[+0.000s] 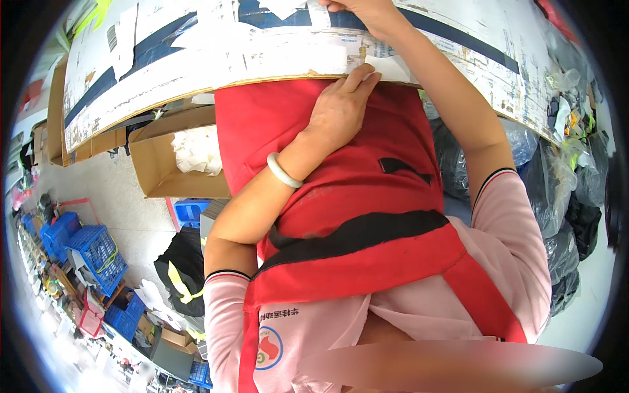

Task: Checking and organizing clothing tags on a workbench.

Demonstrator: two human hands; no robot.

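- Far left, I had blue crates [98,259] and a carton [151,173] of white scraps [198,150].
- The shirt [318,331] carried dark characters and a round logo.
- The left hand's [337,118] fingers bent, slightly apart, at the desk's [488,85] near edge; I couldn't tell whether they pinched anything.
- The right hand [373,13] hung over the desk, its fingers cut off by the frame, grip unclear.
- A white slip [391,67] lay beside the left fingertips; I judged paper-handling underway, the next move calling for a steady hold.

slip [392,68]: white | tabletop [498,88]: white, navy-striped | apron [354,187]: red-black | shirt [327,321]: pink
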